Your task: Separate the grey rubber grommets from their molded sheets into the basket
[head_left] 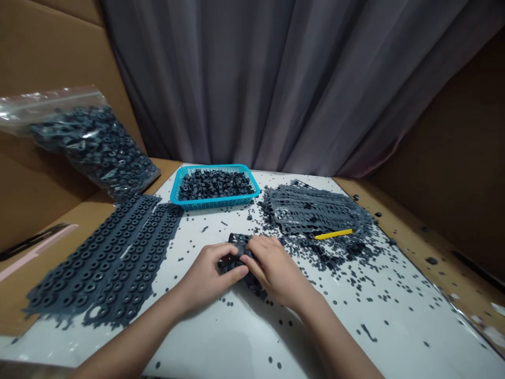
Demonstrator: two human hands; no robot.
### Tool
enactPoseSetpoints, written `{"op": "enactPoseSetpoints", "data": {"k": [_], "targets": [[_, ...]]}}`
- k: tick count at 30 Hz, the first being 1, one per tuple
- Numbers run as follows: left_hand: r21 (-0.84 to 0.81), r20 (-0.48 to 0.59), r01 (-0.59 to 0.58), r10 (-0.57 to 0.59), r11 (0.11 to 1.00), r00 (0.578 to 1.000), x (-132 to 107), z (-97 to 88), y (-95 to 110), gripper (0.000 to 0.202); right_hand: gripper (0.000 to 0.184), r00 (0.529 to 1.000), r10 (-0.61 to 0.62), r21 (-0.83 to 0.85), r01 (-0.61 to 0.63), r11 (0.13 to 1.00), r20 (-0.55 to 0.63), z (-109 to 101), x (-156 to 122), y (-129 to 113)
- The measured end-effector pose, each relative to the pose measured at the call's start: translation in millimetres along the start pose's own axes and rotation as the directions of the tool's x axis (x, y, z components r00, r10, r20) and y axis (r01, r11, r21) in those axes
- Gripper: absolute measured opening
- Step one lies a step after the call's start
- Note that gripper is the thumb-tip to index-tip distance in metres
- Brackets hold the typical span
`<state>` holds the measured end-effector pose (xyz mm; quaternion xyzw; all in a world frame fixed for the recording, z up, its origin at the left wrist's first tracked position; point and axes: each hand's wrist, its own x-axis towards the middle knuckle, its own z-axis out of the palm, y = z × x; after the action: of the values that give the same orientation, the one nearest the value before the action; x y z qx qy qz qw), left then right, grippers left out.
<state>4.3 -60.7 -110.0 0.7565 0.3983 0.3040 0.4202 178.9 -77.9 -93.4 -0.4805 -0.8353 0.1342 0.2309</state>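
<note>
Both hands are closed around a dark grey perforated rubber sheet (239, 240), bent or rolled up at the middle of the white table. My left hand (213, 268) grips its left side, thumb on top. Over its right side lies my right hand (276, 266), fingers curled and thumb pressing near the left thumb. Much of the sheet is hidden beneath the fingers. To the left lie rubber sheets with rows of ring-shaped parts (100, 258). Behind the hands, a blue basket (215, 201) holds many small dark rubber parts.
A zip bag of rubber parts (106, 142) leans at the left. Stacked perforated sheets (311, 208) lie at the right, a yellow pen-like tool (333, 234) at their front edge. Small dark discs litter the white table (205, 342). Cardboard walls (445, 137) and a grey curtain (236, 79) surround it.
</note>
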Motion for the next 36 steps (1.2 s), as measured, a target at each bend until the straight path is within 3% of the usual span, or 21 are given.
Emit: {"op": "enactPoseSetpoints", "data": {"k": [2,4,5,7,9,10,12,14,16,19,21,24,26,28,32,36], "targets": [[-0.056,0.06,0.022,-0.019,0.998,0.998,1,-0.2,-1,0.026,0.022,1.0,0.012,0.147,-0.009,0.989,-0.017,2,0,1],[-0.172,0.088,0.027,-0.011,0.985,0.996,1,0.3,-3,0.031,0.026,0.998,0.055,0.386,-0.043,0.921,-0.02,6,1,1],[-0.247,0.093,0.03,-0.007,0.968,0.996,1,1.1,-4,0.033,0.029,0.997,0.074,0.533,-0.064,0.844,0.003,9,2,1],[-0.409,0.095,0.056,-0.018,0.911,0.995,0,3.6,-7,0.034,0.034,0.992,0.102,0.791,-0.126,0.599,0.08,15,4,-1],[-0.552,0.105,0.105,-0.056,0.827,0.993,-1,6.8,-10,0.035,0.038,0.982,0.118,0.92,-0.179,0.349,0.146,22,7,-3],[-0.606,0.106,0.13,-0.082,0.785,0.991,-1,8.1,-12,0.035,0.039,0.978,0.133,0.943,-0.192,0.27,0.161,24,8,-4],[-0.693,0.079,0.168,-0.157,0.701,0.984,-2,9.0,-14,0.034,0.04,0.975,0.178,0.962,-0.168,0.216,0.13,25,11,-1],[-0.762,0.035,0.192,-0.257,0.618,0.966,-2,7.3,-16,0.034,0.039,0.971,0.234,0.967,-0.097,0.235,0.041,20,13,5],[-0.783,-0.026,0.185,-0.328,0.594,0.944,-1,4.0,-17,0.036,0.036,0.954,0.294,0.962,-0.018,0.273,-0.066,13,13,12],[-0.679,-0.118,0.139,-0.294,0.721,0.949,3,-0.8,-17,0.033,0.033,0.943,0.295,0.937,0.048,0.345,-0.157,3,10,16],[-0.603,-0.17,0.093,-0.242,0.792,0.955,4,-2.9,-15,0.03,0.032,0.942,0.257,0.879,0.07,0.472,-0.213,-1,6,13],[-0.571,-0.134,0.054,-0.157,0.82,0.978,2,-3.9,-9,0.027,0.027,0.942,0.183,0.638,0.042,0.769,-0.283,-5,0,5],[-0.522,-0.044,0.071,-0.11,0.85,0.993,0,-2.9,-3,0.023,0.022,0.959,0.1,0.424,0.022,0.905,-0.265,-6,-2,1],[-0.433,0.026,0.094,-0.091,0.897,0.995,-1,-1.1,1,0.018,0.018,0.978,0.035,0.242,0.016,0.97,-0.206,-5,-2,1],[-0.2,0.04,0.059,-0.052,0.978,0.998,-1,1.0,3,0.02,0.014,0.996,0.023,0.012,-0.022,1.0,-0.082,-2,0,3],[0.056,0.032,-0.058,0.056,0.997,0.998,-1,1.0,2,0.024,0.016,1.0,0.022,-0.082,-0.023,0.996,-0.012,0,1,1]]}}
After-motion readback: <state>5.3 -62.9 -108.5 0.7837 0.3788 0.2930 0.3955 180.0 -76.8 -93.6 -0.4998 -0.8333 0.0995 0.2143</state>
